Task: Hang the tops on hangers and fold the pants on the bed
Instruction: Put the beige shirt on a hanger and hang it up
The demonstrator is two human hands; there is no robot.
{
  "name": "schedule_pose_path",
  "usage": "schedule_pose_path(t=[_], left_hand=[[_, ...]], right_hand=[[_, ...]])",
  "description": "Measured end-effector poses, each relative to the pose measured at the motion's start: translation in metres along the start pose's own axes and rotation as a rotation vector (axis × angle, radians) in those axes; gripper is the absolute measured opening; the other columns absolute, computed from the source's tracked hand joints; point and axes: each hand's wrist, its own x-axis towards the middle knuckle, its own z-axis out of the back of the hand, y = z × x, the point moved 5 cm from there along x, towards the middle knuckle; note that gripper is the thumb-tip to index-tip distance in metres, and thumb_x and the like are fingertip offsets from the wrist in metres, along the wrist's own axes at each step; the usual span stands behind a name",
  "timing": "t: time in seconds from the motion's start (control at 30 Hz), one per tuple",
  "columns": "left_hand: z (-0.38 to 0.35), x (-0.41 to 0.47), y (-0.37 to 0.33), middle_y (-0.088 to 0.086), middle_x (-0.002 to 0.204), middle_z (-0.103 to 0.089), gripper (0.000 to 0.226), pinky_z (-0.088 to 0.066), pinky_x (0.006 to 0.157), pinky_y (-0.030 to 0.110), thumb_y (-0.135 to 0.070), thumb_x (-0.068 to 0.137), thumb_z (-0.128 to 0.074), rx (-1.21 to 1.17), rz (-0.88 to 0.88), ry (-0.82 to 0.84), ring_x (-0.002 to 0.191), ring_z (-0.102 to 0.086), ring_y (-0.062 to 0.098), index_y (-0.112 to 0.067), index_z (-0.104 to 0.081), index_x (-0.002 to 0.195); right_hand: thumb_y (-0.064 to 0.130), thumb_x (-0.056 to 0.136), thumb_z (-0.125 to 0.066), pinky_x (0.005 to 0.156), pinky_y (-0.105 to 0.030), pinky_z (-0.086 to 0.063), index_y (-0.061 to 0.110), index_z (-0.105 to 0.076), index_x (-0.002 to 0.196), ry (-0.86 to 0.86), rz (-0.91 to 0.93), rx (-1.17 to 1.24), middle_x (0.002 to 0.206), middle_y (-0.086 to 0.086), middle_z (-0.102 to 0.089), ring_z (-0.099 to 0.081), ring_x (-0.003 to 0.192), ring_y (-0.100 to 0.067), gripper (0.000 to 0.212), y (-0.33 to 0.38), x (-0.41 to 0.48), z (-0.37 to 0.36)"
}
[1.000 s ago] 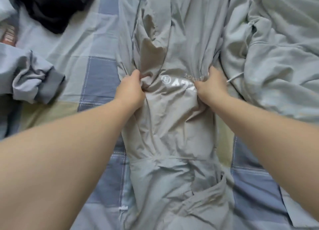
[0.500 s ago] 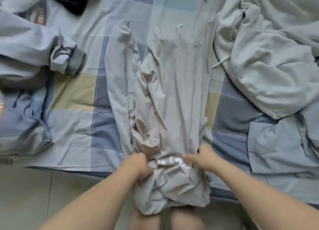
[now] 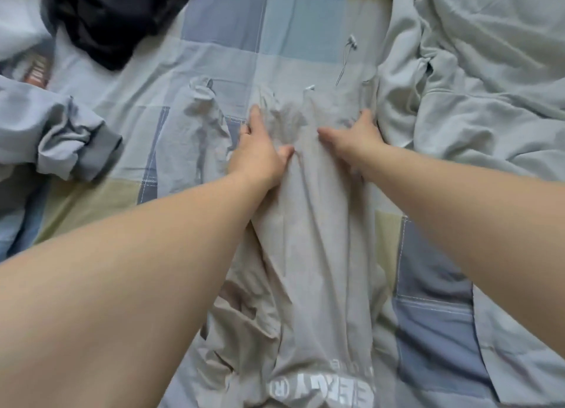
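Your two hands lie flat on one pair of grey pants in the middle of the bed.

The pants [image 3: 318, 254] are pale grey and full of wrinkles. They run from near you to the far side, on the checked sheet of the bed [image 3: 220, 25], and have big white letters at the near end. You can count two legs: one lies under your hands, and the other lies just to the left of it. Your left hand [image 3: 260, 150] has straight fingers and presses down on the cloth without gripping it. Your right hand [image 3: 354, 138] is spread wide and presses down too, holding nothing. Three other clothes lie around the pants: one black top [image 3: 116, 19] far left, one blue-grey top [image 3: 70, 144] on the left, and one pale hoodie [image 3: 474, 86] on the right, touching the pants.
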Motion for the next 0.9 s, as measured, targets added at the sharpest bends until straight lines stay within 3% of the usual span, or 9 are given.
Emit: schedule_pose_path(t=[0.1, 0.23, 0.3, 0.4, 0.57, 0.7, 0.77, 0.83, 0.9], left_hand=[[-0.035, -0.008, 0.012, 0.015, 0.139, -0.056, 0.075, -0.04, 0.092, 0.038, -0.027, 0.096, -0.06, -0.127, -0.013, 0.097, 0.123, -0.056, 0.036, -0.022, -0.015, 0.156], [-0.062, -0.071, 0.037, 0.016, 0.133, -0.061, 0.054, -0.037, 0.086, 0.033, -0.02, 0.099, -0.053, -0.18, 0.07, 0.225, 0.12, -0.058, 0.038, -0.021, -0.031, 0.149], [-0.063, -0.112, 0.041, 0.012, 0.13, -0.063, 0.041, -0.04, 0.09, 0.033, -0.019, 0.098, -0.053, -0.232, 0.091, 0.308, 0.119, -0.058, 0.035, -0.019, -0.044, 0.138], [-0.04, -0.17, 0.036, 0.01, 0.105, -0.067, 0.012, -0.044, 0.083, 0.037, -0.015, 0.094, -0.058, -0.302, 0.115, 0.309, 0.102, -0.06, 0.033, -0.012, -0.054, 0.105], [0.052, -0.271, 0.002, -0.002, 0.069, -0.053, 0.019, -0.037, 0.062, 0.03, 0.002, 0.081, -0.064, -0.528, 0.215, 0.19, 0.064, -0.048, 0.011, -0.011, -0.05, 0.079], [0.133, -0.348, -0.033, 0.007, 0.07, -0.039, 0.025, -0.032, 0.062, 0.03, 0.001, 0.08, -0.068, -0.617, 0.129, 0.258, 0.067, -0.039, 0.013, -0.005, -0.044, 0.074], [0.169, -0.382, -0.053, -0.001, 0.062, -0.04, 0.038, -0.033, 0.056, 0.026, -0.002, 0.084, -0.073, -0.643, 0.035, 0.288, 0.059, -0.039, 0.009, -0.009, -0.04, 0.067], [0.205, -0.421, -0.077, -0.015, 0.053, -0.036, 0.05, -0.031, 0.049, 0.017, -0.006, 0.085, -0.075, -0.66, -0.068, 0.316, 0.05, -0.034, 0.002, -0.02, -0.033, 0.061], [0.224, -0.442, -0.096, -0.014, 0.056, -0.039, 0.048, -0.033, 0.051, 0.017, -0.01, 0.082, -0.079, -0.664, -0.14, 0.319, 0.053, -0.036, 0.002, -0.021, -0.036, 0.063]], right_hand=[[0.044, 0.08, -0.082, 0.117, -0.044, -0.034, 0.012, -0.009, 0.159, 0.038, -0.117, -0.098, 0.16, -0.017, -0.027, -0.038, 0.141, -0.036, 0.112, -0.021, 0.011, -0.015], [0.007, 0.085, -0.074, 0.103, -0.037, -0.046, 0.011, -0.04, 0.148, 0.176, -0.066, -0.066, 0.14, -0.016, -0.052, -0.053, 0.126, -0.034, 0.071, -0.049, -0.016, -0.028], [0.003, 0.086, -0.07, 0.083, -0.033, -0.051, 0.013, -0.065, 0.124, 0.21, -0.047, -0.011, 0.111, -0.015, -0.066, -0.063, 0.105, -0.028, 0.039, -0.058, -0.043, -0.025], [0.008, 0.091, -0.064, 0.062, -0.028, -0.039, 0.009, -0.071, 0.091, 0.227, -0.003, 0.042, 0.079, -0.008, -0.058, -0.055, 0.078, -0.019, 0.007, -0.066, -0.099, -0.002], [0.022, 0.094, -0.065, 0.049, -0.02, -0.03, 0.013, -0.058, 0.066, 0.123, 0.113, 0.154, 0.061, 0.006, -0.047, -0.04, 0.056, -0.003, 0.031, -0.042, -0.239, 0.09], [0.025, 0.1, -0.06, 0.056, -0.025, -0.03, 0.023, -0.053, 0.062, 0.027, 0.149, 0.337, 0.056, 0.016, -0.045, -0.039, 0.055, 0.001, 0.039, -0.018, -0.357, 0.175], [0.026, 0.102, -0.057, 0.057, -0.024, -0.031, 0.026, -0.049, 0.059, -0.074, 0.153, 0.414, 0.062, 0.01, -0.042, -0.04, 0.055, -0.001, 0.044, -0.006, -0.413, 0.215], [0.026, 0.103, -0.055, 0.055, -0.012, -0.034, 0.027, -0.054, 0.062, -0.209, 0.152, 0.452, 0.074, 0.0, -0.047, -0.049, 0.057, 0.003, 0.041, 0.002, -0.471, 0.247], [0.027, 0.103, -0.055, 0.065, -0.01, -0.039, 0.011, -0.061, 0.074, -0.283, 0.113, 0.467, 0.087, -0.008, -0.054, -0.055, 0.073, 0.001, 0.034, 0.001, -0.507, 0.261]])
